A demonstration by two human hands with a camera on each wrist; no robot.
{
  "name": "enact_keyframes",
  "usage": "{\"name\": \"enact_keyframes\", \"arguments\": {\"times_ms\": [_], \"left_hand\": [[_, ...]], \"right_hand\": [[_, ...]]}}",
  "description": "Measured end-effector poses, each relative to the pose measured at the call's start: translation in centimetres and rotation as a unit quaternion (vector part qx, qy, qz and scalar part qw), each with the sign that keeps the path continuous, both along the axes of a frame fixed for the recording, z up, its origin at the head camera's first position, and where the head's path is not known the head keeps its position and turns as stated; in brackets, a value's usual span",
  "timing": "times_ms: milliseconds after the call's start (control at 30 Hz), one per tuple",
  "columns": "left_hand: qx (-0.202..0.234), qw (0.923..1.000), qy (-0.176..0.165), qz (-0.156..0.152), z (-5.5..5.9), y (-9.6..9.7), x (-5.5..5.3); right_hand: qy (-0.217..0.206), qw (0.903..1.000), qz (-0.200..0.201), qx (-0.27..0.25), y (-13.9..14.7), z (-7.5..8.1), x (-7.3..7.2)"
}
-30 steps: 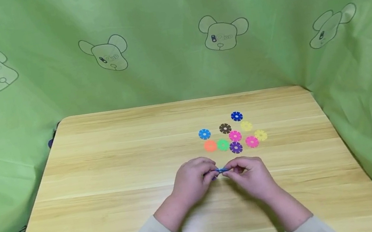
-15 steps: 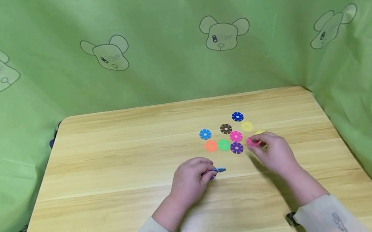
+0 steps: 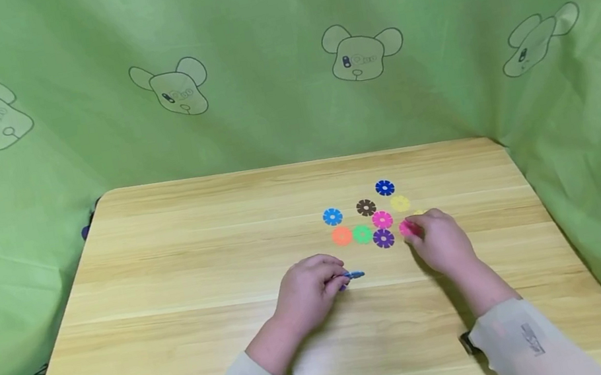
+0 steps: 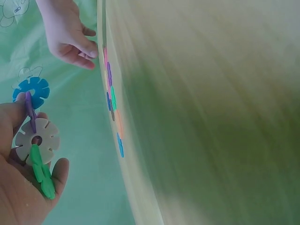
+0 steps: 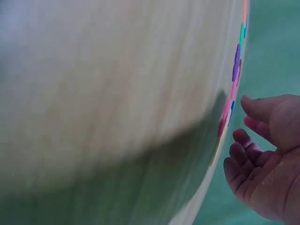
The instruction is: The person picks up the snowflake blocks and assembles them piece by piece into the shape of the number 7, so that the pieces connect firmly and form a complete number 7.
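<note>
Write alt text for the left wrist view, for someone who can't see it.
The left hand holds a joined chain of blue, purple, white and green slotted discs. Beyond it, the right hand is near more colourful discs lying on a wooden table.

Ten loose discs (image 3: 376, 221), four joined discs (image 4: 49, 136) visible.

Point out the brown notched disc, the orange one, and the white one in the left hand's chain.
Brown notched disc (image 3: 361, 209): head view, on its ring, left of centre.
Orange notched disc (image 3: 336, 237): head view, on its left part.
White notched disc (image 4: 48, 140): left wrist view, right of its centre hole.
</note>
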State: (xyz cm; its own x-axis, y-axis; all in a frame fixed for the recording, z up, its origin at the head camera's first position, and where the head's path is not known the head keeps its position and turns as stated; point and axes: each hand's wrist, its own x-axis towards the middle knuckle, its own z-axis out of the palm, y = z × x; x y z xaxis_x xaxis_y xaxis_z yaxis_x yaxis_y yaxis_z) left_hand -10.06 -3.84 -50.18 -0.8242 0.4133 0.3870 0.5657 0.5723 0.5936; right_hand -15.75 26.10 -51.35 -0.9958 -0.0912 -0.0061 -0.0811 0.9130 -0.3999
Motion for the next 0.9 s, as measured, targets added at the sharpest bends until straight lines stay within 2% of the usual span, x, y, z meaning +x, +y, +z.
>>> {"name": "enact_keyframes", "arguments": {"times_ms": [300,600,900], "left_hand": [[0.004,1.0,-0.003,-0.001,-0.2,-0.1,0.1],[0.006,1.0,-0.003,-0.001,-0.3,-0.2,0.1],[0.003,1.0,-0.009,0.003,-0.3,-0.2,0.1]], "right_hand": [[-0.042,0.9988,-0.021,0.017,0.3,-0.6,-0.7],[-0.061,0.9974,-0.031,0.024,0.3,-0.7,-1.4],[-0.065,0.9973,-0.023,0.026,0.4,-1.0,-1.6]]}}
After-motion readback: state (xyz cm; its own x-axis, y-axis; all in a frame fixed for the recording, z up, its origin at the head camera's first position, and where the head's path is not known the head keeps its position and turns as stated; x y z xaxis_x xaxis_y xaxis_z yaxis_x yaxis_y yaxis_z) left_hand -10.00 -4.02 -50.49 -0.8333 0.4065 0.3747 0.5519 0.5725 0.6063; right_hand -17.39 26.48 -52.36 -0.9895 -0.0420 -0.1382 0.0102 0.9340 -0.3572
